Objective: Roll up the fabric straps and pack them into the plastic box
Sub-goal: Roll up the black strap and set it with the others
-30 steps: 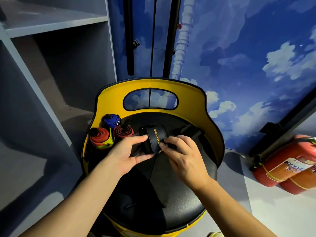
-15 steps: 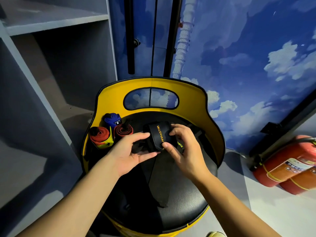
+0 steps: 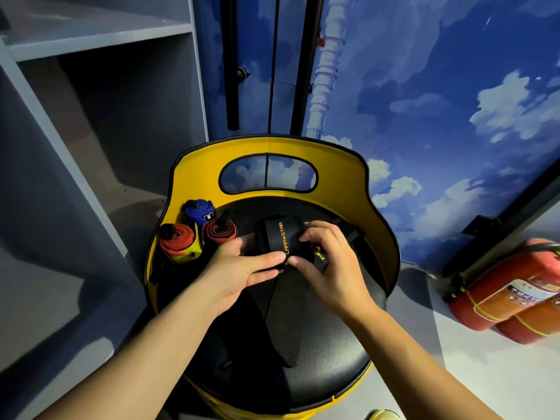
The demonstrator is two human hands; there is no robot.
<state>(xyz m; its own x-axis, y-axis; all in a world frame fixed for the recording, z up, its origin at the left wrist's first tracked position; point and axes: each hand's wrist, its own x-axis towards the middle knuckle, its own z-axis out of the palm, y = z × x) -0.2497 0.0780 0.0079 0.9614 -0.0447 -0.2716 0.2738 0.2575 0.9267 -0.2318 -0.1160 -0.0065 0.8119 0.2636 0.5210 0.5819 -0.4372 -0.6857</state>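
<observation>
A black fabric strap (image 3: 280, 234) with yellow lettering is partly rolled on the black seat (image 3: 327, 344) of a yellow chair. My left hand (image 3: 239, 274) grips the roll's left end, thumb along its near side. My right hand (image 3: 327, 262) curls over the roll's right end, thumb pinching its near side. The unrolled black tail (image 3: 288, 325) runs toward me across the seat. Three rolled straps stand at the seat's left edge: a blue one (image 3: 200, 209), a red and yellow one (image 3: 178, 242) and a red and black one (image 3: 219, 230). No plastic box is in view.
The yellow backrest (image 3: 269, 147) curves round the far side of the seat. Grey shelving (image 3: 91, 116) stands at the left. Two red fire extinguishers (image 3: 515, 292) lie on the floor at the right. A blue sky mural wall (image 3: 424, 101) is behind.
The roll has grown thicker and moved slightly away from me. My right hand shifted from its near side to over its right end, and my left thumb came along its near side.
</observation>
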